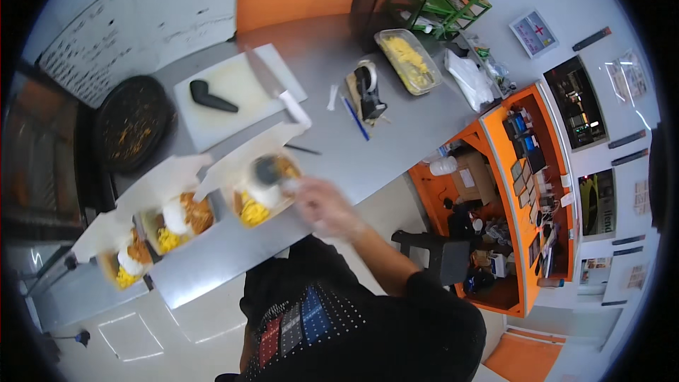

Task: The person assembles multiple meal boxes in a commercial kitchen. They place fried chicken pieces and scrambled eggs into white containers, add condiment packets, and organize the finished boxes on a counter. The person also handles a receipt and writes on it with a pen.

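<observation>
My right hand (329, 209), which seems to wear a thin clear glove, is closed round the handle of a ladle-like utensil with a round, dark head (267, 170); motion blurs both. The head is over the rightmost takeaway box (244, 221), covering part of its contents. Yellow scrambled egg (253, 211), white rice (273, 197) and brown food (286, 167) show around it. To the left stand a middle box with rice, egg and brown pieces (196, 212), and a far-left box with similar food (133, 258). I do not see my left hand.
A white cutting board (237, 117) bears a knife (269, 78) and a black curved object (212, 97). A dark pan (134, 124) is at left. Farther right are a tape dispenser (366, 92), a blue pen (355, 119) and a clear tub of yellow food (410, 60). A dark stool (442, 255) stands beyond the counter.
</observation>
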